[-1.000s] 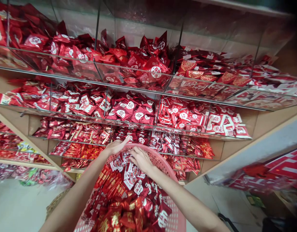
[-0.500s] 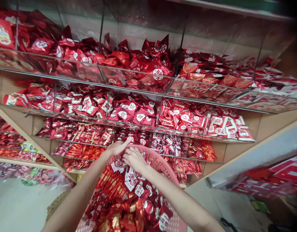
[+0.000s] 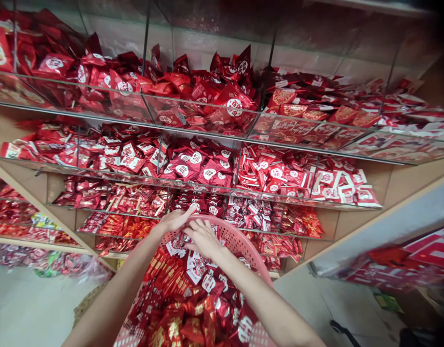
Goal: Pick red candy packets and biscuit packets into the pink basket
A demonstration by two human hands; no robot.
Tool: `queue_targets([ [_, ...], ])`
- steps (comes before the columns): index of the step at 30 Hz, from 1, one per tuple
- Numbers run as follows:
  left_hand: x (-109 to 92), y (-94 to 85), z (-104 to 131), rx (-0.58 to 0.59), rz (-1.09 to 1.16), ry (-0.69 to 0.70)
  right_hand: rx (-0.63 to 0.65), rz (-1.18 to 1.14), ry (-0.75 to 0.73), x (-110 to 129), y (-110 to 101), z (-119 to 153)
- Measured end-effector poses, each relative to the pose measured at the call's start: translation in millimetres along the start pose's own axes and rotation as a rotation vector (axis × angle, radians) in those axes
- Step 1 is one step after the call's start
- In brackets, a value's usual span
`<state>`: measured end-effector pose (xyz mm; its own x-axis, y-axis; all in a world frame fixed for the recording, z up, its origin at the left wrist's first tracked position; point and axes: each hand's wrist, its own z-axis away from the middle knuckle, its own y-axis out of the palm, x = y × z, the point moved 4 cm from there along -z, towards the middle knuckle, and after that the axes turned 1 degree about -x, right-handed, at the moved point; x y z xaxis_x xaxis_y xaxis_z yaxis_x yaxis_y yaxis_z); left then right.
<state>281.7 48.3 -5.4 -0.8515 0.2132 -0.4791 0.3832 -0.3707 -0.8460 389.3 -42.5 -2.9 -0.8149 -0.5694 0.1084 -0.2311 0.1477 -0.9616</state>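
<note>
A pink perforated plastic basket (image 3: 231, 236) is full of small wrapped packets, mostly red and gold. My left hand (image 3: 175, 220) is closed on its far rim, thumb stretched along the edge and the other fingers mostly hidden. Beside it, inside the far wall, my right hand (image 3: 203, 238) hovers low over white-and-red packets (image 3: 195, 267), with loosely bent fingers apart and no packet visible in them. Slim orange-red packets (image 3: 166, 272) stand in rows at the basket's left. Shiny red-gold packets (image 3: 185, 323) lie nearest me, and dark red ones with white labels (image 3: 245, 329) at the right.
Tiered shelves (image 3: 207, 127) with clear dividers hold red packets in compartments just beyond the basket. A slanted wooden board (image 3: 366, 212) edges them on the right. Bagged sweets (image 3: 44, 260) lie low at the left. Red printed boxes (image 3: 398, 270) stand at the right above the tiled floor (image 3: 337, 303).
My right hand's fingers have shifted slightly and spread a little inside the basket. The left hand stays at the rim. The view has shifted slightly.
</note>
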Motion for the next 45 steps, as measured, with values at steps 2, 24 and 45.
queue_targets([
  [2, 1, 0.1, -1, 0.0, -0.006, -0.004, 0.017, -0.031, 0.023, -6, -2, 5],
  [24, -3, -1.0, 2, 0.01, 0.009, 0.0, -0.032, -0.342, 0.133, -5, -7, 10],
  [45, -2, -3.1, 1, 0.015, -0.016, -0.011, 0.22, -1.746, 0.567, -32, -25, 28],
])
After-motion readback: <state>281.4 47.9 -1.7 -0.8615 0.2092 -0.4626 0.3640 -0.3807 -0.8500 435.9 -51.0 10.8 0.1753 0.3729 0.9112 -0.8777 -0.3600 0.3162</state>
